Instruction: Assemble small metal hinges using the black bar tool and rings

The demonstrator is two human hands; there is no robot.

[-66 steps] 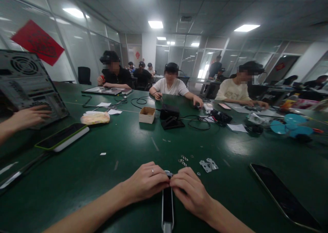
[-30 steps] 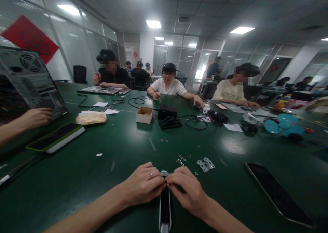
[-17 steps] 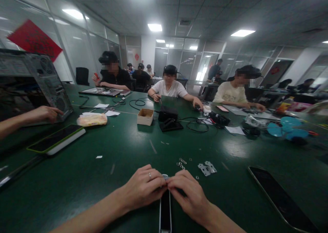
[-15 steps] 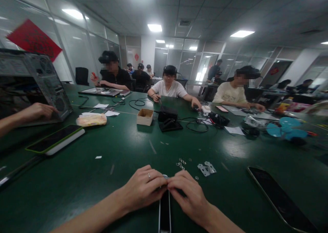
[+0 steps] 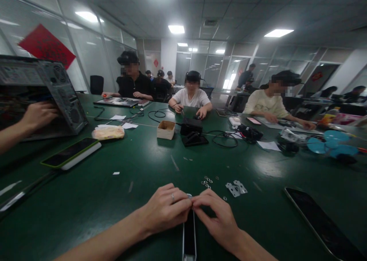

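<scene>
A long, narrow channel-shaped piece with silver edges and a dark inside (image 5: 189, 236) lies lengthwise in front of me. My left hand (image 5: 168, 207), with a ring on one finger, is closed on the far end of this piece. Fingertips of my right hand (image 5: 216, 215) are pinched together at that same end, meeting the left fingertips. Whatever sits between the right fingertips is hidden. Just beyond my right hand are several small metal rings (image 5: 207, 182) and flat silver brackets with holes (image 5: 236, 188).
A large phone (image 5: 318, 222) lies at right. At left are a green-edged phone (image 5: 70, 152) and an open computer case (image 5: 67, 96) with another person's hand (image 5: 40, 117) inside. A small box (image 5: 165, 130) and a black stand (image 5: 195, 132) stand ahead. Co-workers sit across the table.
The view has swung slightly left. My hands stay at the channel's far end, the right fingers a little more raised. The co-worker opposite has drawn one hand inward.
</scene>
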